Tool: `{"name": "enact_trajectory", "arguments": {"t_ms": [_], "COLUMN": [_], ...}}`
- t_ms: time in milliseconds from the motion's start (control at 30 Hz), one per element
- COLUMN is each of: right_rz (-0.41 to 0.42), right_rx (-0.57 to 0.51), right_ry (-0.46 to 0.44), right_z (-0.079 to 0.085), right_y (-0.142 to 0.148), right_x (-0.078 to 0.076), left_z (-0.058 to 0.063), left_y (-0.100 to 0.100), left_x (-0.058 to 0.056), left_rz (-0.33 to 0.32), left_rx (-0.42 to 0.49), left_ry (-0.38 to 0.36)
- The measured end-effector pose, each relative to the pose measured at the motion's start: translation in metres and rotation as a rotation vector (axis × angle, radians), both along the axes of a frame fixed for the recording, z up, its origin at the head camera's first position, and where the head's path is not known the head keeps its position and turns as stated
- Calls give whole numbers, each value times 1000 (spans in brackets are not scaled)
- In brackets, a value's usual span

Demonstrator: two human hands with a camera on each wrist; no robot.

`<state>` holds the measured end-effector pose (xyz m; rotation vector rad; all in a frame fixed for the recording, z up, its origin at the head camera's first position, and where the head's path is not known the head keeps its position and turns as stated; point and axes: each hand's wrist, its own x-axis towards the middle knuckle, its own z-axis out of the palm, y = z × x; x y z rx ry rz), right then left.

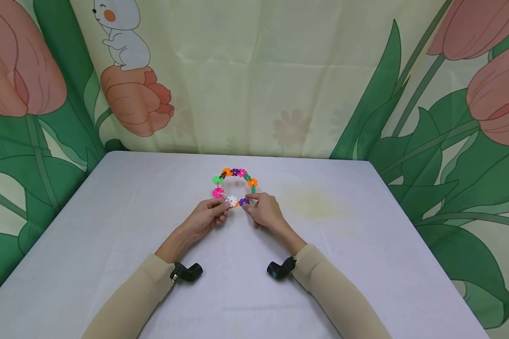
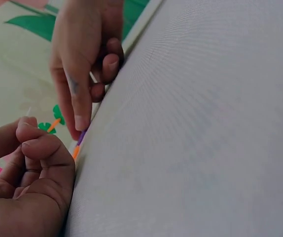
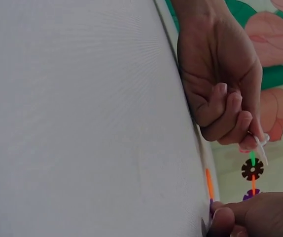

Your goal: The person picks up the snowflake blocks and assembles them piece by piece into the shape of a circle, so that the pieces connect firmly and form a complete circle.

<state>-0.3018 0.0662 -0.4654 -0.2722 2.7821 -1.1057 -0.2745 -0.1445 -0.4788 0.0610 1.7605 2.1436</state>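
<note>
A chain of bright interlocking plastic flower discs curves into a ring at the middle of the table. At its near left, my left hand pinches a white flower disc between thumb and fingers. My right hand, at the near right, pinches a purple disc with thumb and index finger. Between them an orange disc shows edge-on, joined to the purple one. In the right wrist view the white disc is also edge-on at the left fingertips. Whether white and orange interlock cannot be told.
A white cloth covers the table. Behind it hangs a curtain printed with tulips and a white animal. Each wrist carries a small black camera above the cloth.
</note>
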Motion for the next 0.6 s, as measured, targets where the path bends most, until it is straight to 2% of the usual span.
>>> {"name": "enact_trajectory", "arguments": {"t_ms": [133,400,600], "right_rz": [26,27,9], "right_rx": [23,-38,-60], "right_ry": [26,81,66], "right_z": [2,5,14], "right_y": [-1,1,10], "right_x": [0,8,15], "left_z": [1,-1,-1], "left_y": [-1,0,-1], "left_x": [0,3,3], "left_rz": [-6,-28,-46], "left_rx": [5,12,-19], "left_ry": [2,11,19]}}
